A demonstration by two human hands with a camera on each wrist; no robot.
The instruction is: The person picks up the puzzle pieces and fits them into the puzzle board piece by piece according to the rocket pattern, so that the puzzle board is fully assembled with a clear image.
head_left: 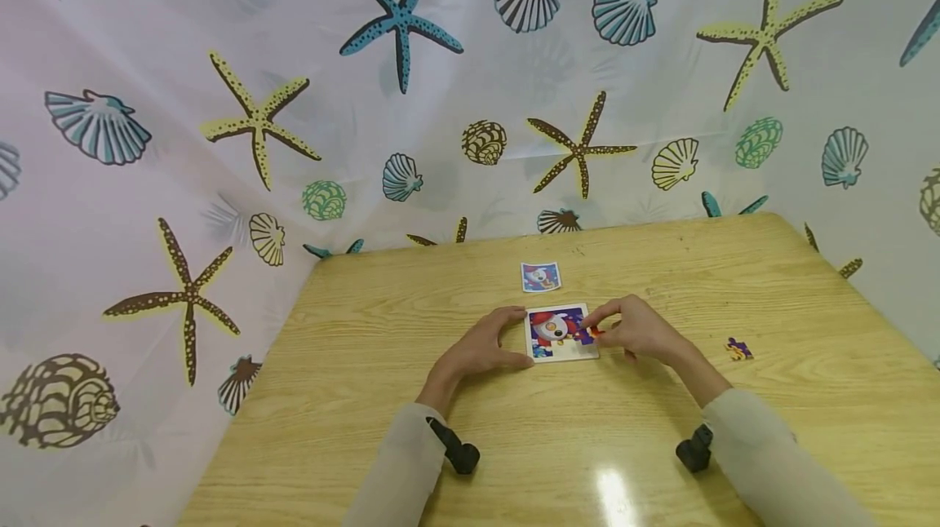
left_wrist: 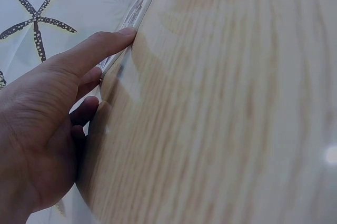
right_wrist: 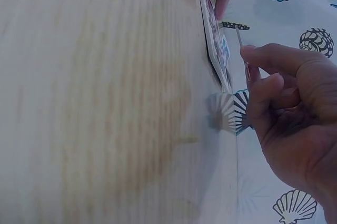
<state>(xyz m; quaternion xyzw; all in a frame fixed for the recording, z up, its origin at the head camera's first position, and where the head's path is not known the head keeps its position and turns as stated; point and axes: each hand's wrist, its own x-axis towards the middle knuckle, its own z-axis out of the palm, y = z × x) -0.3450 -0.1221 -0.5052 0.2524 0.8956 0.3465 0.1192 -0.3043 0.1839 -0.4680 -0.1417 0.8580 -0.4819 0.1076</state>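
A square puzzle board (head_left: 564, 357) with a white border lies on the table, part of its cartoon picture filled in and a pale area showing at the lower right. My left hand (head_left: 481, 345) holds it at the left side, thumb by the near corner and fingers by the far one. In the left wrist view the left thumb (left_wrist: 105, 45) presses along the board's edge. My right hand (head_left: 639, 329) pinches a puzzle piece (head_left: 593, 333) between thumb and forefinger over the board's right side. The right wrist view shows that thin piece (right_wrist: 240, 37) edge-on, tilted above the board.
Just behind the board lies a small picture card (head_left: 541, 277) with a similar cartoon. Loose purple and orange puzzle pieces (head_left: 738, 349) lie off to the right on the wooden table (head_left: 367, 347). A curtain (head_left: 455, 37) printed with shells and starfish hangs around the table's back and sides.
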